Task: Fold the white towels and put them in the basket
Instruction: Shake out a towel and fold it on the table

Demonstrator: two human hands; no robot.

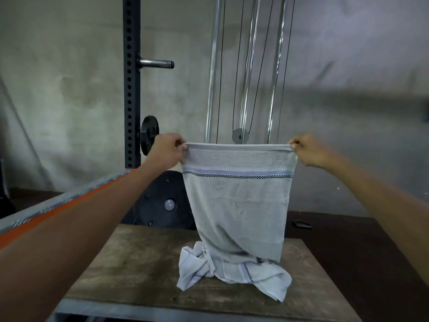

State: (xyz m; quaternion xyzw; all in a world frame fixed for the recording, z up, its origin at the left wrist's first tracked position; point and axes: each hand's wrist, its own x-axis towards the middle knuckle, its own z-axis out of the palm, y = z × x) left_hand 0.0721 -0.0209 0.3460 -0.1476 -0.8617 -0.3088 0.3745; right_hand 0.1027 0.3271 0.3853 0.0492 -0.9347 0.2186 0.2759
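Note:
A white towel (239,201) with a blue and black checked stripe hangs stretched in the air above the table. My left hand (168,151) pinches its top left corner and my right hand (307,149) pinches its top right corner. The towel's lower end still touches a crumpled heap of white towels (232,273) lying on the wooden table top (130,266). No basket is in view.
Behind the table stand a black perforated rack post (131,89) with a metal peg, black weight plates (162,203), and chrome cable-machine rails (248,66) against a grey wall. An orange and grey bar (53,205) slants across the left. A small dark object (301,224) lies at the right.

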